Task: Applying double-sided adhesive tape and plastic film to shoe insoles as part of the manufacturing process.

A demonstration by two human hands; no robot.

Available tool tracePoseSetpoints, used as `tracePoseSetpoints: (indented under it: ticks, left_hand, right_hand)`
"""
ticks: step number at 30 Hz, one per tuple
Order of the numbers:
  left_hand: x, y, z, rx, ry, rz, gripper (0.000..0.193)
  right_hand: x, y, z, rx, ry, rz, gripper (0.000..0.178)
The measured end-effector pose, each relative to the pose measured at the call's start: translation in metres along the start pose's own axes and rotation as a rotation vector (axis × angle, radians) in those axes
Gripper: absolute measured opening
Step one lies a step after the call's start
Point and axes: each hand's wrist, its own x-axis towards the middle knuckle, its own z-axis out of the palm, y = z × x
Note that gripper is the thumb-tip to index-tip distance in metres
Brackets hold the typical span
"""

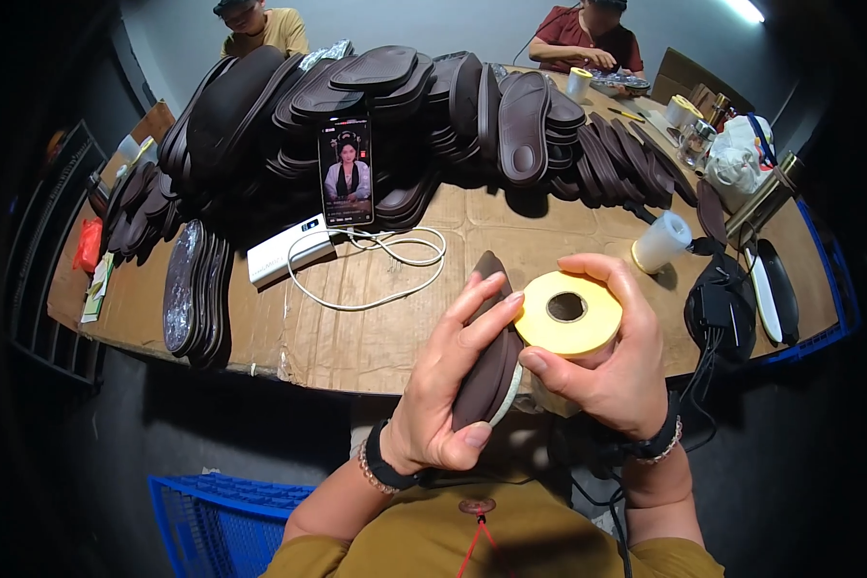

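Note:
My left hand (419, 400) is closed around a dark brown shoe sole (484, 390), tilted on its edge, with a pale rim along its lower right side. In my right hand (631, 371) is a roll with a yellow end face (588, 337) and a dark core hole, gripped between thumb and fingers. The roll is right beside the sole, and my left fingertips reach its left edge. Both hands are above the near edge of the cardboard-covered table (366, 347). The roll's far side is hidden.
Stacked brown soles (356, 91) fill the table's far side. A phone (347, 173) leans there, near a white power bank (289, 252) and cable. Film-wrapped soles (185, 289) stand at left; a translucent roll (661, 241) and black scissors-like handles (775, 289) lie right. Two people sit opposite.

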Motion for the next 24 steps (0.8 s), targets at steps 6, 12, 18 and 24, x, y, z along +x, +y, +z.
tracePoseSetpoints:
  ticks: [6, 12, 18, 24]
  left_hand:
    - [-0.019, 0.009, -0.004, -0.068, -0.079, -0.169, 0.088]
    - [-0.023, 0.013, -0.010, -0.054, -0.114, -0.339, 0.090]
    - [-0.028, 0.011, -0.011, -0.111, -0.088, -0.374, 0.076]
    - [-0.035, 0.003, -0.006, -0.175, -0.059, -0.405, 0.073]
  right_hand:
    - [-0.004, 0.008, 0.007, -0.050, -0.009, -0.072, 0.076]
    - [-0.010, 0.014, 0.008, -0.156, -0.103, -0.170, 0.091]
    - [-0.016, 0.023, 0.002, -0.070, -0.224, -0.164, 0.100]
    - [-0.016, 0.035, 0.000, -0.169, -0.284, -0.212, 0.100]
